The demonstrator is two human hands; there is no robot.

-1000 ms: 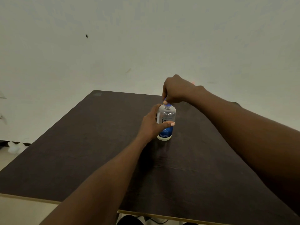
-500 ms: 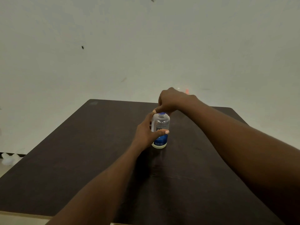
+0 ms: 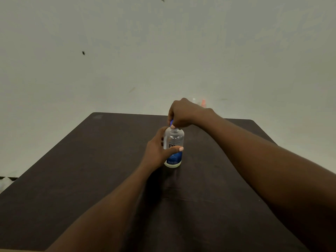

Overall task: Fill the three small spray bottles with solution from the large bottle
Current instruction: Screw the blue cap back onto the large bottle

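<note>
A clear large bottle [image 3: 174,140] with a blue and white label stands upright on the dark table [image 3: 91,170]. My left hand [image 3: 159,151] grips its body from the left, thumb across the label. My right hand [image 3: 183,113] is over the top and pinches the blue cap [image 3: 171,122], which sits lifted just off the bottle's open neck. Behind my right hand, small tops [image 3: 203,102] of other items show faintly in orange and white; I cannot tell what they are. No small spray bottle is plainly visible.
The dark table stretches to a far edge near the pale wall [image 3: 163,51]. Its left edge [image 3: 45,155] runs diagonally, with pale floor and white clutter [image 3: 5,180] beyond it.
The view has tilted up, so the bottle appears lower in the frame. My right hand has raised the blue cap off the neck; before it sat on the bottle.
</note>
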